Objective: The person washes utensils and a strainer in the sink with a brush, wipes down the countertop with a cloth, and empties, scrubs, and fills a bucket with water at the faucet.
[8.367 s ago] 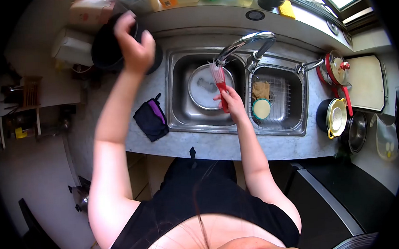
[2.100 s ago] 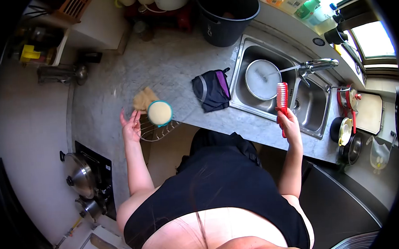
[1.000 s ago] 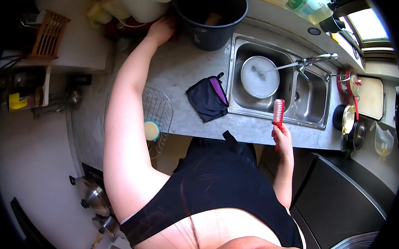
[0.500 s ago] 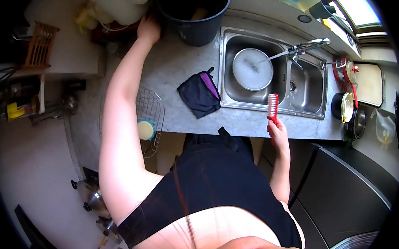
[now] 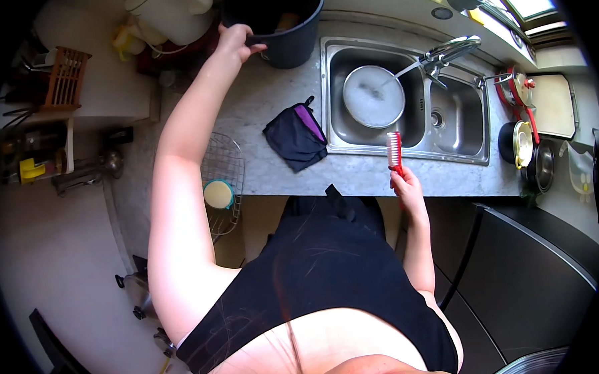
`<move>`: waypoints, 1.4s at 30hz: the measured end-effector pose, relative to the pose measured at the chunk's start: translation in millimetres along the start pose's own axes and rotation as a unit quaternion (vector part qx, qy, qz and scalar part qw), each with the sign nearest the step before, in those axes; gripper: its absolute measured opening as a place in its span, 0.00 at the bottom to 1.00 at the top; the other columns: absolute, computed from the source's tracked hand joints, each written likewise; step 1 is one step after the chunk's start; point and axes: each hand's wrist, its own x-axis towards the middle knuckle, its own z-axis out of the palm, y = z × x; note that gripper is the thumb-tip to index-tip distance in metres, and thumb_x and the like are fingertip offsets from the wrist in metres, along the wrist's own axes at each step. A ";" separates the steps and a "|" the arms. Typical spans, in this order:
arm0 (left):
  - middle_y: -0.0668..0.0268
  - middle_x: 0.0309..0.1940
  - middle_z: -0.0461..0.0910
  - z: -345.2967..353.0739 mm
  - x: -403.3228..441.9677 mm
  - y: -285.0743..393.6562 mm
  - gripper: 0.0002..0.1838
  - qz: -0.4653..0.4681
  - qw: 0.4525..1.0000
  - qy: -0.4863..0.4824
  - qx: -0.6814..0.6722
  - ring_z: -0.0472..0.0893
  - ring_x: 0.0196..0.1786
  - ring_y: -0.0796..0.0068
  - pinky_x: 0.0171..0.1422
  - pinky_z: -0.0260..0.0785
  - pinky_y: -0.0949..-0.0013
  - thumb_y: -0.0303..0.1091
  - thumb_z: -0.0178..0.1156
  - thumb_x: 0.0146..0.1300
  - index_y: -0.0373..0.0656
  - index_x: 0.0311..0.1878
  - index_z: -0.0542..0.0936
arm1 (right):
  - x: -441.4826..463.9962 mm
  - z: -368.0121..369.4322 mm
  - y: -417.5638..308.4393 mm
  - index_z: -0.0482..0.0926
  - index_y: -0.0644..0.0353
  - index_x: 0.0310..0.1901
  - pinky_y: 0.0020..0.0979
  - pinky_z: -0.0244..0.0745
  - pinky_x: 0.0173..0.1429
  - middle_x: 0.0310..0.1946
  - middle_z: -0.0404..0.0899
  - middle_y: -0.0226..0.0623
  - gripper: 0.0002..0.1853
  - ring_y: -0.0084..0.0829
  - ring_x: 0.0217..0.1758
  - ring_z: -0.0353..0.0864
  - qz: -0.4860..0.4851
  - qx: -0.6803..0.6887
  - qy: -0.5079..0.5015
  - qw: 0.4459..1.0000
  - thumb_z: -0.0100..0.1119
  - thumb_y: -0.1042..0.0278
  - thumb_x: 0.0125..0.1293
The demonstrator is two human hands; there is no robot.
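Observation:
My left hand [image 5: 238,44] is at the near left rim of a dark bucket [image 5: 292,48], fingers closed on that rim. In my right hand [image 5: 408,185] is a red brush [image 5: 394,152] with pale bristles, held upright at the front edge of the sink [image 5: 351,146]. Water runs from the faucet [image 5: 455,46] into a round basin [image 5: 374,97] of cloudy, foamy water in the left bowl. A black and purple cloth pouch [image 5: 296,136] lies on the counter left of the sink.
Below my left forearm, a wire rack [image 5: 230,160] with a round teal-rimmed sponge [image 5: 218,194] overhangs the counter's front edge. Pots [image 5: 515,144] and a cutting board [image 5: 554,106] stand at the right. A white kettle [image 5: 170,16] is at the back left.
My left hand has gone from the wire rack to behind the counter's left part, then right onto the bucket rim. The brush has shifted left with my right hand. The rack has left the sink since the earliest frame.

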 end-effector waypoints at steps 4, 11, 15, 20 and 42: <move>0.51 0.58 0.64 -18.0 -54.8 -38.9 0.47 0.099 0.994 -0.001 0.039 0.76 0.49 0.45 0.29 0.82 0.52 0.13 0.45 0.44 0.57 0.71 0.49 | -2.9 -3.6 3.0 0.76 0.59 0.49 0.17 0.58 0.28 0.24 0.72 0.22 0.11 0.13 0.24 0.65 -0.004 -0.007 0.003 1.000 0.55 0.65 0.69; 0.54 0.55 0.68 -40.1 -141.0 -60.3 0.44 0.128 0.988 -0.086 -0.004 0.78 0.44 0.55 0.28 0.81 0.60 0.11 0.44 0.45 0.47 0.70 0.53 | -5.6 -15.0 4.3 0.74 0.57 0.48 0.18 0.57 0.23 0.24 0.72 0.23 0.11 0.13 0.21 0.63 -0.013 0.003 0.045 0.999 0.52 0.61 0.72; 0.53 0.52 0.70 -43.8 -174.1 -44.6 0.42 0.059 0.981 -0.183 0.003 0.79 0.40 0.57 0.30 0.82 0.61 0.13 0.45 0.43 0.45 0.68 0.56 | -7.5 -35.5 14.1 0.74 0.59 0.47 0.18 0.60 0.29 0.26 0.72 0.24 0.11 0.13 0.25 0.64 -0.093 0.048 0.123 0.987 0.50 0.62 0.73; 0.56 0.46 0.73 1.6 -243.7 -27.1 0.45 -0.025 0.963 -0.267 0.032 0.78 0.37 0.67 0.27 0.82 0.64 0.13 0.43 0.42 0.46 0.70 0.55 | -14.8 -71.8 20.3 0.72 0.59 0.47 0.18 0.59 0.27 0.27 0.69 0.23 0.09 0.13 0.22 0.62 -0.074 0.125 0.242 0.959 0.50 0.64 0.72; 0.47 0.62 0.66 482.4 -243.4 -335.9 0.38 0.072 0.936 -0.226 0.259 0.69 0.63 0.46 0.66 0.64 0.56 0.18 0.51 0.52 0.52 0.70 0.60 | -54.0 -275.7 102.3 0.69 0.55 0.53 0.17 0.57 0.22 0.27 0.67 0.22 0.12 0.13 0.20 0.61 -0.038 0.276 0.363 0.889 0.50 0.67 0.71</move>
